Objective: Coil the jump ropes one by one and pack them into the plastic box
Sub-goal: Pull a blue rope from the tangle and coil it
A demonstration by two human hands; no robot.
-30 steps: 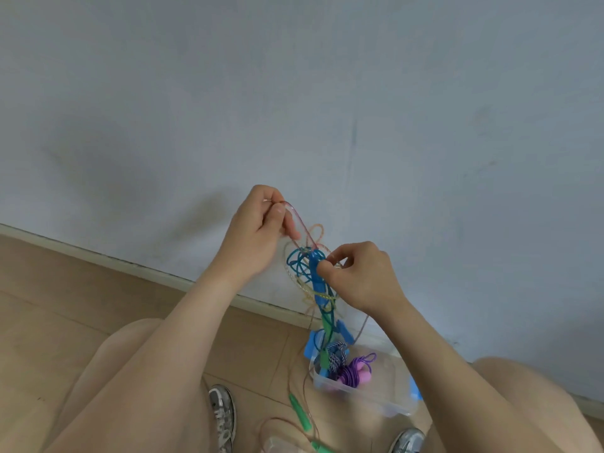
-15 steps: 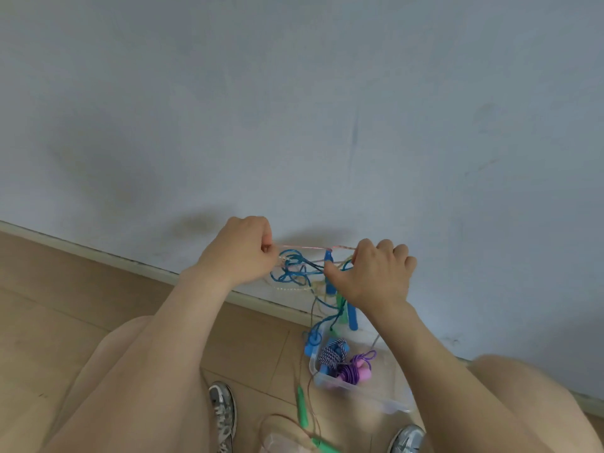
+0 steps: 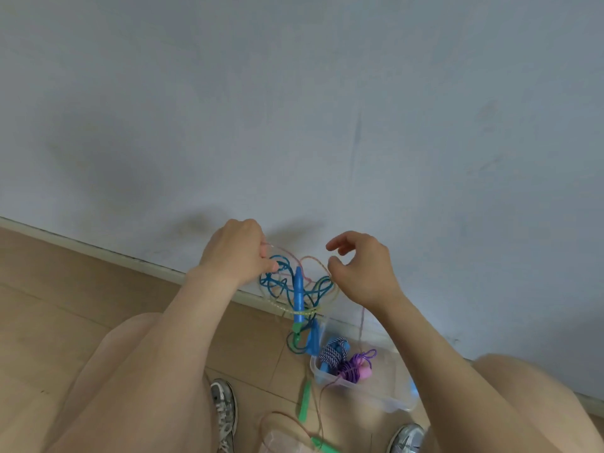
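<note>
Untangling, not coiling yet: left hand pinches rope tangle; right hand just beside it, thumb and forefinger parted, grip unclear. Next move needs one rope freed before plastic box.

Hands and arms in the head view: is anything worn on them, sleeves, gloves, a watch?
Nothing shows. The left hand and right hand are bare, with no gloves or rings visible. The left forearm and right forearm are bare to the frame edge: no sleeves, watch or bands.
</note>
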